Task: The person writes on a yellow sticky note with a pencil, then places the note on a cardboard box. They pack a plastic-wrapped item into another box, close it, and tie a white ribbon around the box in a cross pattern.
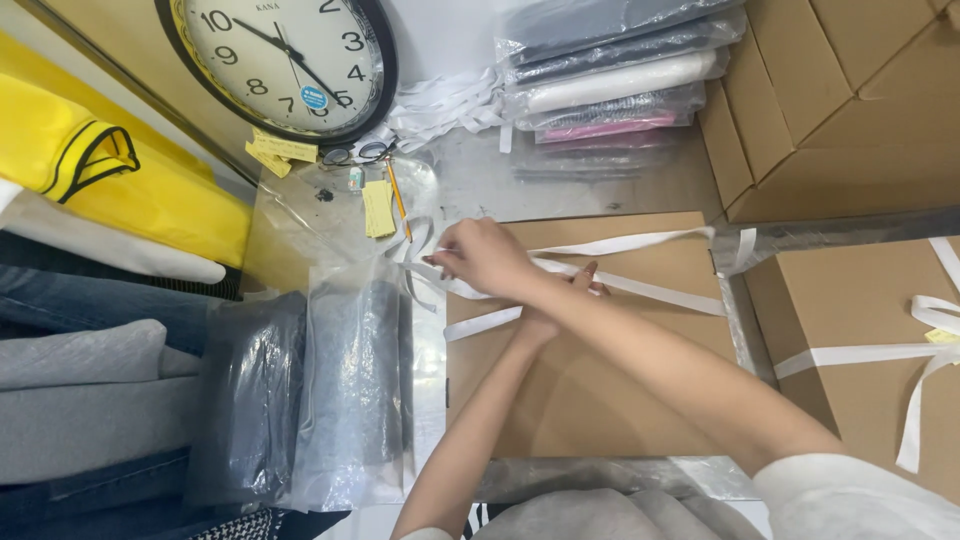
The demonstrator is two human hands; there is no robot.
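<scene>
- At the bottom of the frame, two bare forearms cross over each other, coming up from pale sleeves over a grey folded garment (590, 515).
- In the middle lies a flat brown cardboard box (600, 390) on the shiny surface (480, 180), with a white ribbon (640, 242) running across its upper part.
- The right hand (485, 257), reaching over to the box's upper left corner, is pinched shut on the ribbon there.
- The left hand (560, 300) lies under the right forearm, fingers on the ribbon near the box's middle; whether it grips, I cannot tell.
- Left of the box lie clear plastic bags (340, 390) holding dark folded clothes.
- At the right edge sits a second box (850, 310) tied with white ribbon.
- Further up, left of centre, are yellow paper tags (378, 208), a pencil (398, 200) and glasses (355, 154).
- At the top, a round wall clock (285, 60) leans, with a stack of bagged clothes (610, 80) to its right.
- Yellow fabric (100, 160) fills the upper left.
</scene>
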